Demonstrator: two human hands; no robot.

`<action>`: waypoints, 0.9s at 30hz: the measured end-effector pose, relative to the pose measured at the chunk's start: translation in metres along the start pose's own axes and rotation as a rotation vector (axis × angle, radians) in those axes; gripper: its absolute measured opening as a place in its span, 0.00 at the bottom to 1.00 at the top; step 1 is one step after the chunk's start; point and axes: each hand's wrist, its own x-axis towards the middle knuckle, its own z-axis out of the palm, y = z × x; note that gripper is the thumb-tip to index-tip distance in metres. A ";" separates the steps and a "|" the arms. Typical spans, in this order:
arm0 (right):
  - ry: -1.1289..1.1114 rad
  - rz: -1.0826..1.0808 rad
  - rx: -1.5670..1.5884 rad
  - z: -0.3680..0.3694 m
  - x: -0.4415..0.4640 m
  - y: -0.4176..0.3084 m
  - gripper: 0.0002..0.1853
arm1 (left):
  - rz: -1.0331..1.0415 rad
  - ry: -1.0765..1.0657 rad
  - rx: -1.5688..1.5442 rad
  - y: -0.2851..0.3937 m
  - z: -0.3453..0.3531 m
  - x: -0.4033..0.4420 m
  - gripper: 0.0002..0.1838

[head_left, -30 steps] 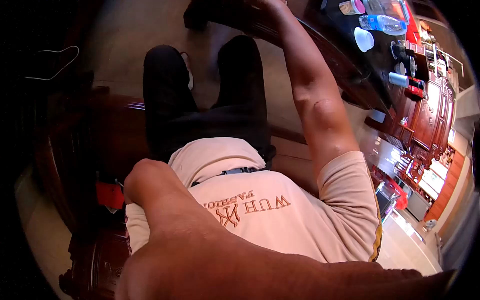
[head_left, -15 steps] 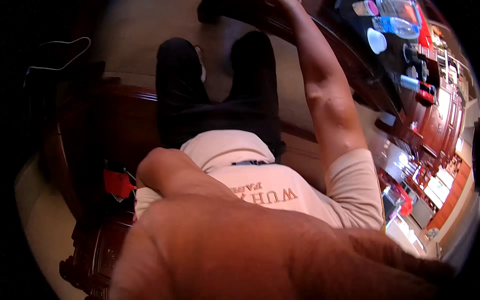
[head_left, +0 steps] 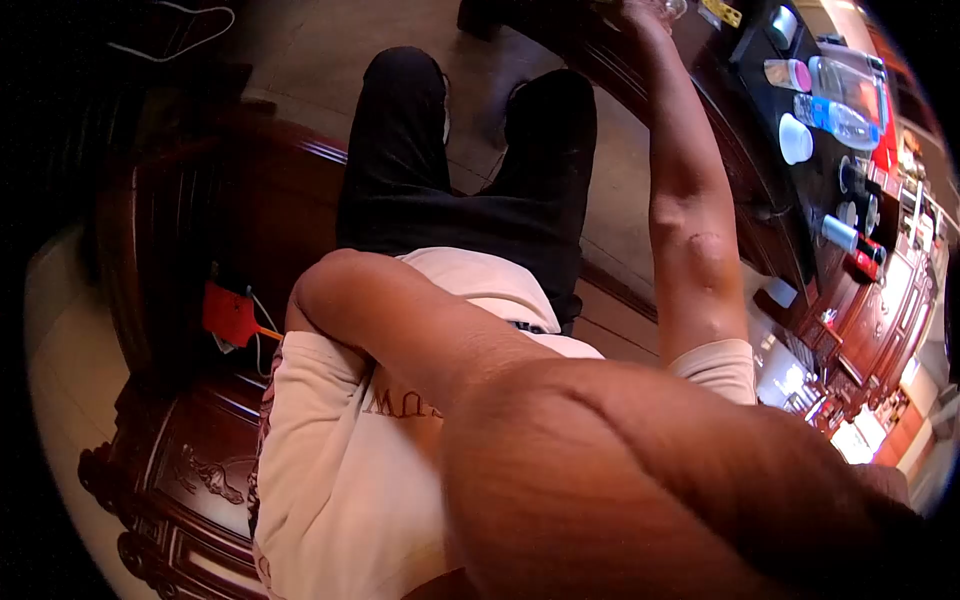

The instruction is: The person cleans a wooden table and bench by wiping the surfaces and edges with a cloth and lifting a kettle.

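Observation:
My left hand point(head_left: 640, 470) is very close to the camera and fills the lower right, its elbow bent at the left. Its fingers run into dark shadow, so whether they hold anything is hidden. Stretched forward over the dark wooden table point(head_left: 735, 170), my right arm ends in my right hand point(head_left: 642, 14), cut off by the top edge. The fingers look closed at a small clear, shiny object point(head_left: 674, 8), too cropped to name. A yellow item point(head_left: 722, 12) lies just right of that hand.
On the table's right stand a pink-lidded cup point(head_left: 788, 75), a plastic bottle point(head_left: 838, 118), a white bowl point(head_left: 795, 139) and a light blue cylinder point(head_left: 838, 233). I sit on a carved wooden bench point(head_left: 200, 470). A red fly-swatter-like item point(head_left: 229, 315) is at my left.
The view has shifted, so the table and legs sit lower and further right. My right hand now shows at the top with the clear object. My left hand has shifted rightward near the camera.

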 end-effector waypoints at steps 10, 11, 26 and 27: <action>0.019 -0.055 -0.002 0.005 0.016 0.004 0.49 | -0.005 -0.023 -0.048 -0.006 -0.010 0.004 0.17; 0.028 -0.062 0.006 0.004 0.023 0.009 0.49 | -0.013 -0.027 -0.075 -0.007 -0.010 0.005 0.17; 0.105 -0.070 0.122 0.028 0.029 0.039 0.50 | -0.171 0.168 0.352 -0.009 -0.062 -0.027 0.18; 0.157 -0.099 0.133 0.042 0.035 0.048 0.51 | -0.202 0.386 0.629 -0.009 -0.074 -0.039 0.18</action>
